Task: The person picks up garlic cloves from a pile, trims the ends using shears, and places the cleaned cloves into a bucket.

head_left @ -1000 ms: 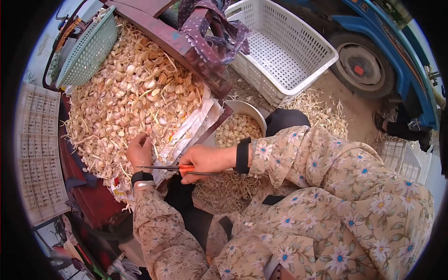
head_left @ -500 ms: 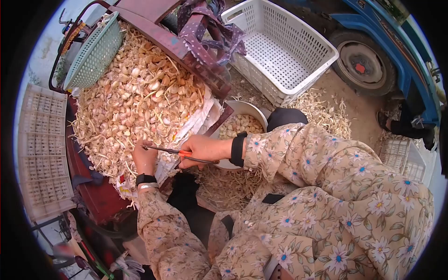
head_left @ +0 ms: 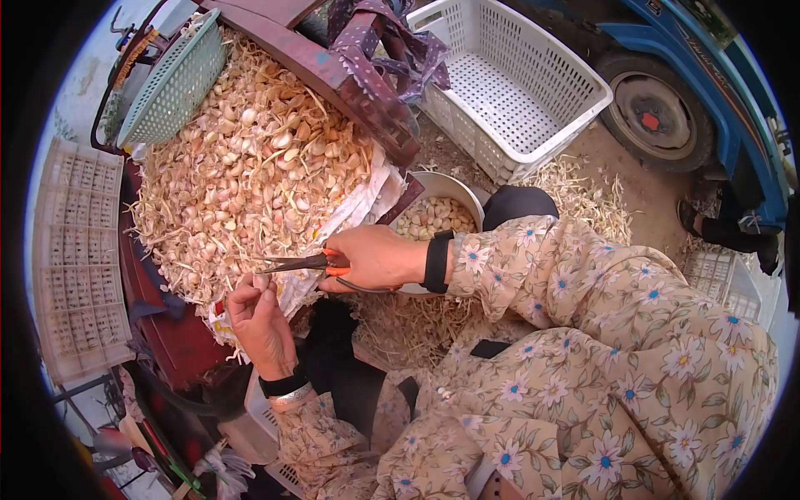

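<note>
The left hand (head_left: 262,321) is turned palm up, its fingers (head_left: 250,293) curled shut on a garlic (head_left: 263,282) at the near edge of the pile (head_left: 242,158). Orange-handled scissors (head_left: 304,263) are gripped in the closed right hand (head_left: 371,257), the blades barely parted and their tips brought just beside the garlic. Beyond, a bowl (head_left: 446,183) of cloves is seen, and a white crate (head_left: 517,83) farther off.

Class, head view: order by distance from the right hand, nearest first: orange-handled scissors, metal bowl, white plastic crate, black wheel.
1. Orange-handled scissors, in right hand.
2. Metal bowl, behind.
3. White plastic crate, above.
4. Black wheel, upper right.
</note>
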A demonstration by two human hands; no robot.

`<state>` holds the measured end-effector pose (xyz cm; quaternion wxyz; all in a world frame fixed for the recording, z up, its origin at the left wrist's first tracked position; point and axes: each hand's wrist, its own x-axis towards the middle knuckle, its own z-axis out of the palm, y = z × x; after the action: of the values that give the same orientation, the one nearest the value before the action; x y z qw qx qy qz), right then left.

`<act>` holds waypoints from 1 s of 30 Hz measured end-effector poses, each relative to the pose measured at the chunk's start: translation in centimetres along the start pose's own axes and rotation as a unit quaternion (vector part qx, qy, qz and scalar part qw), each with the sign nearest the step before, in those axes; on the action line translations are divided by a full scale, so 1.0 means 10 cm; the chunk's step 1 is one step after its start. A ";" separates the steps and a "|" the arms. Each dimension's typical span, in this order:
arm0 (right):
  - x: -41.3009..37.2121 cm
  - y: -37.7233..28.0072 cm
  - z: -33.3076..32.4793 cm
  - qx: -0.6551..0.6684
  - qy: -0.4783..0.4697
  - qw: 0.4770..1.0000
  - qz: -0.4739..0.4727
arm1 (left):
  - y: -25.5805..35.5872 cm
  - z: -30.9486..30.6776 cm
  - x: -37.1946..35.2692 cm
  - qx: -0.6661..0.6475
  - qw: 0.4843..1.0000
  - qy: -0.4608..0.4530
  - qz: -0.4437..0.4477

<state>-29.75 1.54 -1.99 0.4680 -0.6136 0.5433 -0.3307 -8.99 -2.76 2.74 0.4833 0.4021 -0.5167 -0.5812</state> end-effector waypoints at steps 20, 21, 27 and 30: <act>-0.08 -0.02 -0.01 0.244 -0.092 0.964 0.052 | 0.08 0.18 -0.30 0.160 0.986 0.035 0.041; -0.05 0.02 -0.02 0.288 -0.072 0.954 0.050 | 0.10 0.17 -0.34 0.174 0.983 0.047 0.046; 0.02 0.10 -0.01 0.286 -0.042 0.954 0.084 | 0.46 -0.55 -0.84 0.510 0.856 0.031 -0.081; 0.05 0.13 -0.02 0.268 -0.057 0.960 0.061 | 0.59 -1.25 -1.16 0.723 0.646 -0.091 -0.227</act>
<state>-30.27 1.09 -3.18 0.6650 -0.4492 0.4435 -0.3992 6.38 5.95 6.42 -0.1577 0.6740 -0.7064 -0.1479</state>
